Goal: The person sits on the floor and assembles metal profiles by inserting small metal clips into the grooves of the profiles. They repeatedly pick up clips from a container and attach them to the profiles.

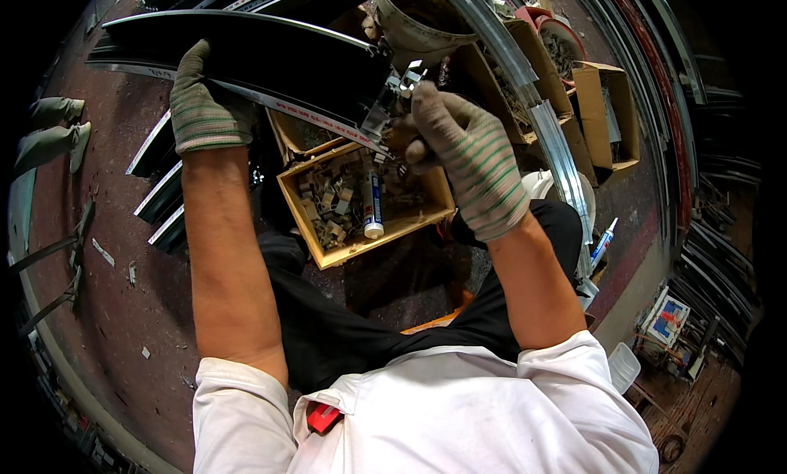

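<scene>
My left hand (pixel 211 113), in a grey glove with green stripes, grips a long black profile (pixel 279 60) by its near edge, thumb laid over the dark face. The profile has silver edges, and red print runs along the near one. My right hand (pixel 475 158), gloved alike, is closed with its fingertips at a small shiny metal clip (pixel 406 79) by the profile's right end. A clear bracket-like piece (pixel 375 120) sits at that end's lower corner. Some right fingers are curled and blurred, and whatever lies within them is hidden.
Below the profile, a wooden box (pixel 328 259) holds many small metal clips and a sealant tube (pixel 373 203). Behind stands a dirty bucket (pixel 426 39). Cardboard boxes (pixel 586 105) and a silver metal strip (pixel 557 150) are at right. Another person's shoe (pixel 80 146) shows at left.
</scene>
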{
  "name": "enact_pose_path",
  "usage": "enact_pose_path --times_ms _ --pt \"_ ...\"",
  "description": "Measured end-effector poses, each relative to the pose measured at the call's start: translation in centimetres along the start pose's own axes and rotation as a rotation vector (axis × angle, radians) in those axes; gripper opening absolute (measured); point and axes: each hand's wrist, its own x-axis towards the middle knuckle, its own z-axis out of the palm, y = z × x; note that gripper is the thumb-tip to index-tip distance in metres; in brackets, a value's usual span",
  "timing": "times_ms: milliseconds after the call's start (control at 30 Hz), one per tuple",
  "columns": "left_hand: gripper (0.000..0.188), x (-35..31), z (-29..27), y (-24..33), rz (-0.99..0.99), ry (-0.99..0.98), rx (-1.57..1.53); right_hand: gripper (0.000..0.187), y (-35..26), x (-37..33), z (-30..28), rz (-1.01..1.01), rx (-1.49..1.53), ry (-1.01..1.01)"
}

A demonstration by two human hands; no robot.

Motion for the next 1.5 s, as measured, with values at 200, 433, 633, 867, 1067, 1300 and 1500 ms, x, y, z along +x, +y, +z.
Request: enact_pose_path --times_ms 200,433,633,867,1067,1300,1500 --pt "0.046 1.0 -0.2 -0.1 -0.006 0.035 -0.017 0.029 3.0 -0.8 0.7 -0.309 0.05 0.128" --pt "0.047 1.0 -0.4 -1.1 -0.03 -0.042 0.012 0.038 3.7 0.2 0.2 -0.357 0.022 0.015" --pt "0.038 2.3 -1.1 -0.6 -0.066 0.029 -0.004 0.031 8.0 6.0 -8.3 -0.578 -0.605 0.357" --pt "0.037 3.5 -1.1 -0.8 -0.11 0.117 -0.016 0.052 9.5 12.3 -24.6 -0.197 -1.615 0.832" --pt "0.036 2.1 0.6 -1.4 -0.098 0.152 0.011 0.046 10.4 14.4 -26.0 -0.156 -1.799 0.751" --pt "0.039 2.7 0.4 -2.3 -0.095 0.032 -0.012 0.034 9.7 15.0 -26.2 -0.229 -1.949 0.646" --pt "0.036 2.0 1.3 -2.2 -0.09 0.055 -0.049 0.039 8.7 15.1 -26.6 -0.102 -1.913 0.568"
